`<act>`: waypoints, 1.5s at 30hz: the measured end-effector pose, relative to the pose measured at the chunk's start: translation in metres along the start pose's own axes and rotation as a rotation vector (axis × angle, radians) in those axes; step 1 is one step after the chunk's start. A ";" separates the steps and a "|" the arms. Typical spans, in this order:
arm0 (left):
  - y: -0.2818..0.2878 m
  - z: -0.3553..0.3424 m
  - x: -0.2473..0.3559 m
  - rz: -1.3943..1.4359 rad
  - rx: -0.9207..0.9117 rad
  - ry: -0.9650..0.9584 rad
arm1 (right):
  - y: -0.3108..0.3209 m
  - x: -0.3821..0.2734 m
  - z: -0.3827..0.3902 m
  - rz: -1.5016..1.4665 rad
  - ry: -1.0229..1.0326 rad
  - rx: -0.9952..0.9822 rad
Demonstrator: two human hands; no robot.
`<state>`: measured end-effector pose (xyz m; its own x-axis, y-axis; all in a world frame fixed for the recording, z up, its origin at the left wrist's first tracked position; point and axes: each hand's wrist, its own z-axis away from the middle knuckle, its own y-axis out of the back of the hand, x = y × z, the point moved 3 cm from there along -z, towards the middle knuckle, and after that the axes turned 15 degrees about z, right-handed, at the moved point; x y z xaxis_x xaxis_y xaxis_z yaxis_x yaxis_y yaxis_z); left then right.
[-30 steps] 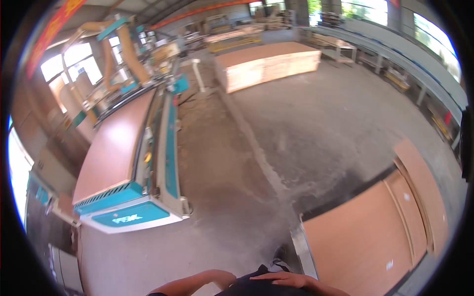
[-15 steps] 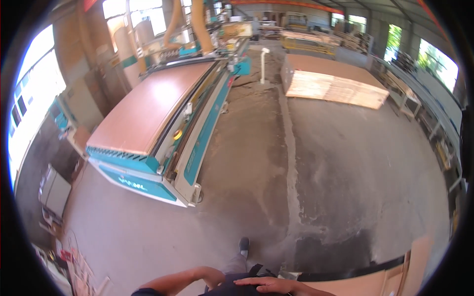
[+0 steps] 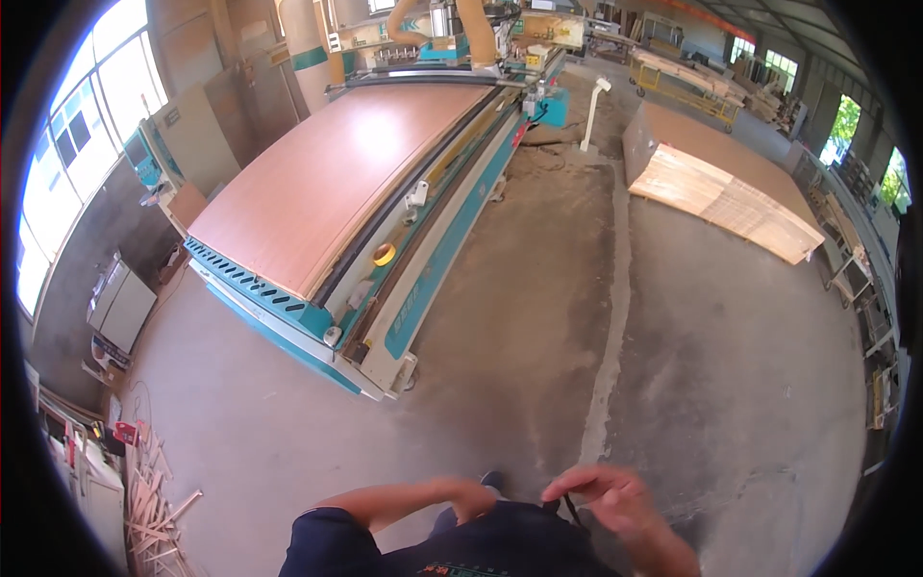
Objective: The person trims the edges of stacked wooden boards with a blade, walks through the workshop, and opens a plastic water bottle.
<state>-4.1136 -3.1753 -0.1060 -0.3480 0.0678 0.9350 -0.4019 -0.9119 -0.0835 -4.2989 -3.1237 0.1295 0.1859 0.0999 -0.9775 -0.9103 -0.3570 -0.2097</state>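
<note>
My left hand (image 3: 471, 500) is bent in at my waist, by the front of my dark shirt (image 3: 500, 543). Its fingers are mostly hidden, so what they hold, if anything, does not show. My right hand (image 3: 611, 495) is raised just off the shirt, fingers curled in. From its fingertips a thin black cord (image 3: 574, 511) runs down toward the shirt. Ahead on the left stands a long teal and white cutting machine (image 3: 433, 288) with a large reddish-brown board (image 3: 327, 173) flat on its bed. A yellow tape roll (image 3: 385, 254) rests on its side rail.
To the right, a stack of wooden sheets (image 3: 726, 183) sits on the floor. A white post (image 3: 594, 111) stands between stack and machine. Wood offcuts (image 3: 154, 510) lie at lower left, near a white cabinet (image 3: 123, 303). Racks (image 3: 851, 260) line the right side.
The view has turned left and moved closer to the machine. My right hand has lifted from lying flat at my waist and its fingers have curled. The boards at lower right have left view.
</note>
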 end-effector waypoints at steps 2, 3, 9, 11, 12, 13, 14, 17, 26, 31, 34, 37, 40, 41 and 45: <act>0.030 -0.003 -0.001 -0.177 0.097 0.025 | 0.016 -0.052 -0.034 -0.068 0.286 -0.083; 0.040 -0.004 -0.001 -0.188 0.086 0.097 | 0.022 -0.073 -0.046 -0.100 0.210 -0.105; 0.115 -0.003 0.020 -0.127 0.244 0.231 | 0.054 -0.142 -0.120 -0.232 0.538 -0.441; 0.140 -0.006 0.028 -0.210 0.189 0.302 | 0.076 -0.149 -0.139 -0.253 0.762 -0.641; 0.152 -0.011 0.034 -0.129 0.275 0.291 | 0.088 -0.153 -0.145 -0.271 0.818 -0.701; 0.166 -0.016 0.041 -0.042 0.358 0.252 | 0.101 -0.156 -0.152 -0.290 0.872 -0.764; 0.183 -0.025 0.046 -0.086 0.339 0.337 | 0.118 -0.163 -0.158 -0.368 0.919 -0.681; 0.230 -0.055 0.068 -0.080 0.353 0.464 | 0.173 -0.186 -0.179 -0.496 0.955 -0.643; 0.346 -0.094 0.108 0.137 0.679 0.237 | 0.319 -0.211 -0.246 -0.579 0.786 -0.736; 0.445 -0.113 0.099 0.132 0.541 0.180 | 0.390 -0.208 -0.311 -0.414 0.393 -0.541; 0.514 -0.124 0.095 0.089 0.549 0.218 | 0.428 -0.229 -0.343 -0.406 0.561 -0.848; 0.597 -0.124 0.099 0.027 0.440 0.286 | 0.454 -0.256 -0.379 -0.350 0.280 -0.800; 0.665 -0.117 0.115 -0.036 0.391 0.196 | 0.468 -0.272 -0.427 -0.239 0.435 -0.302; 0.690 -0.110 0.120 -0.015 0.422 0.181 | 0.479 -0.277 -0.443 -0.249 0.419 -0.145; 0.769 -0.102 0.139 -0.095 0.263 0.134 | 0.554 -0.285 -0.493 -0.250 0.446 -0.101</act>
<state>-4.5580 -3.8260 -0.0754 -0.4350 0.1940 0.8793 -0.2106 -0.9714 0.1102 -4.6739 -3.8078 0.2800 0.5530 -0.2040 -0.8079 -0.7815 -0.4633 -0.4179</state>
